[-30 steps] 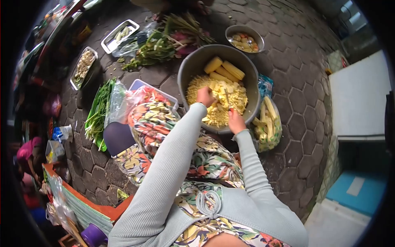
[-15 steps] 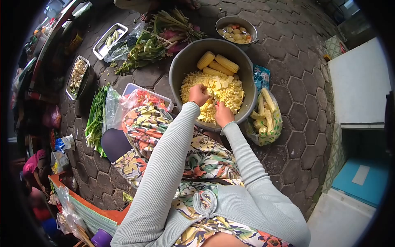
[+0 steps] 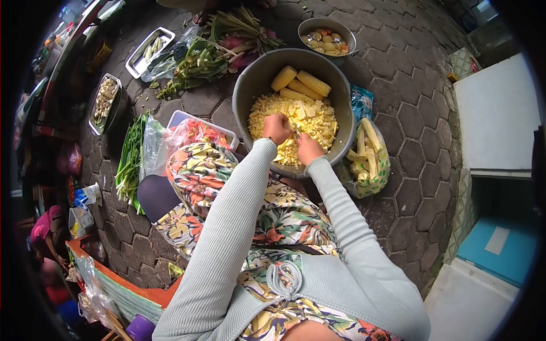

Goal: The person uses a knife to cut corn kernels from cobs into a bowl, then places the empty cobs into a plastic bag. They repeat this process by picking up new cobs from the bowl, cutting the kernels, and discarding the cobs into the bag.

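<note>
A big grey basin (image 3: 243, 85) holds a heap of cut yellow corn kernels (image 3: 313, 126) and several whole peeled cobs (image 3: 312, 85) at its far side. Over the near part of the heap, my left hand (image 3: 276, 128) is closed; what its fingers hold is too small to make out. Close to its right, my right hand (image 3: 309, 149) is also closed, its fingertips round a small thing I cannot make out, perhaps a knife handle. The two hands nearly meet above the kernels.
Stripped cobs fill a plastic bag (image 3: 369, 165) right of the basin. A metal bowl (image 3: 326, 38) stands beyond it. Leafy vegetables (image 3: 202, 65), green onions (image 3: 132, 165), a plastic box (image 3: 226, 132) and two trays (image 3: 105, 102) lie to the left. A person in pink (image 3: 46, 224) is far left.
My right hand has shifted slightly up, and its fingers have turned a little. My left hand has moved slightly up over the kernels. The view has shifted slightly.
</note>
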Demonstrator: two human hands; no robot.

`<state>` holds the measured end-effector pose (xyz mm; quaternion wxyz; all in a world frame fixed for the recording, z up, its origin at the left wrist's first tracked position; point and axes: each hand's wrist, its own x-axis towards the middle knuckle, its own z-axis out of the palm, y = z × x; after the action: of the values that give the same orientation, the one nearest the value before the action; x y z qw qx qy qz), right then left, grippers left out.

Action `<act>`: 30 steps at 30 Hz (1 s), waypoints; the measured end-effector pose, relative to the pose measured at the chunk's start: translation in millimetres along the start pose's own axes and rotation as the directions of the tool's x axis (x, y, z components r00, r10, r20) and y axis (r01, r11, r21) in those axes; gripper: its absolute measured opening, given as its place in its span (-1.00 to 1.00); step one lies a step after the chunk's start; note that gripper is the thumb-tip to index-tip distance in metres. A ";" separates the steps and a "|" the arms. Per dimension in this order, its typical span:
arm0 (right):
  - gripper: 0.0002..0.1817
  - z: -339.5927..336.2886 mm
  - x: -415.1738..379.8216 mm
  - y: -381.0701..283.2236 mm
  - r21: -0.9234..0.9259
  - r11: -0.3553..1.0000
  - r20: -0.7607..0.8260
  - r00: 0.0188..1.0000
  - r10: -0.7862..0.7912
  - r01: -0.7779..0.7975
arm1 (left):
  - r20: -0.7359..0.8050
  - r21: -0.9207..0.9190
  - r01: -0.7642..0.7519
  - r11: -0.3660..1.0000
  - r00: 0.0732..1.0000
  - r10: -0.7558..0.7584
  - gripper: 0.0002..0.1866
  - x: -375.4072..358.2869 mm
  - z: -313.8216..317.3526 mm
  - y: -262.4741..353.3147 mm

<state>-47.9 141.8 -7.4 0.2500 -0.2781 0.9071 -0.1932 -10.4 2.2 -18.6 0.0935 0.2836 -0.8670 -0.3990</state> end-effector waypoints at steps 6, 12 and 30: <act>-0.74 10.4 -0.6 4.9 0.024 1.000 -0.028 1.000 -0.004 0.004 | -0.063 0.024 -0.046 0.999 0.997 0.047 -0.76 -0.2 8.0 -0.2; -0.73 24.5 33.9 7.6 -0.124 0.967 0.136 0.962 0.238 -0.221 | 0.024 -0.030 -0.071 0.997 0.997 0.071 -0.78 -1.8 12.3 -1.0; -0.67 71.8 66.9 34.7 -0.375 0.927 0.278 0.956 0.091 0.021 | -0.088 0.065 0.141 0.988 0.987 -0.135 -0.70 0.0 -4.8 -2.2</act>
<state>-70.0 113.1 -105.0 0.3265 -0.3295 0.8854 0.0305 -7.7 -2.0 -17.1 0.0918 0.3626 -0.8541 -0.3613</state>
